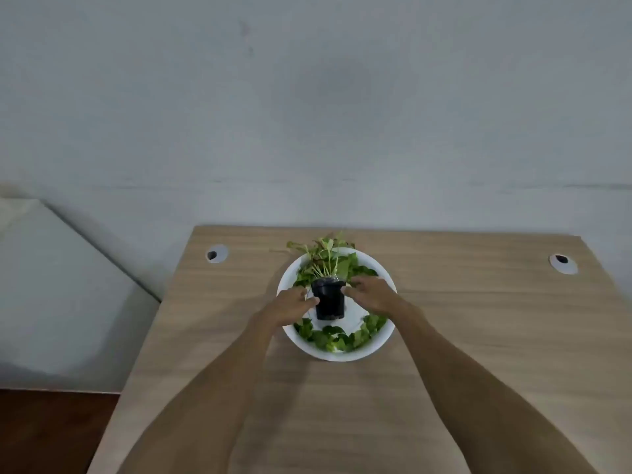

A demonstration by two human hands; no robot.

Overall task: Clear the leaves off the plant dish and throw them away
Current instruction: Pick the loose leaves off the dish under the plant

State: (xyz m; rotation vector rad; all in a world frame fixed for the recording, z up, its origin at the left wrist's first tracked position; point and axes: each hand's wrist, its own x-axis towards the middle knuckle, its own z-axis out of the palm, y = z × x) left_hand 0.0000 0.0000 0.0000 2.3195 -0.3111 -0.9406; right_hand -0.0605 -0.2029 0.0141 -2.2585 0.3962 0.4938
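Note:
A white round dish sits on the wooden table, with loose green leaves scattered around its inside. In the dish's middle stands a small black pot holding a green and reddish plant. My left hand touches the pot's left side with its fingertips. My right hand touches the pot's right side near its rim. Both hands together clasp the pot. The pot's base looks slightly raised or tilted toward me; I cannot tell if it rests on the dish.
The wooden table stands against a pale wall. Two cable holes sit near its back edge, one at the left and one at the right. Dark floor shows beyond the table's left edge.

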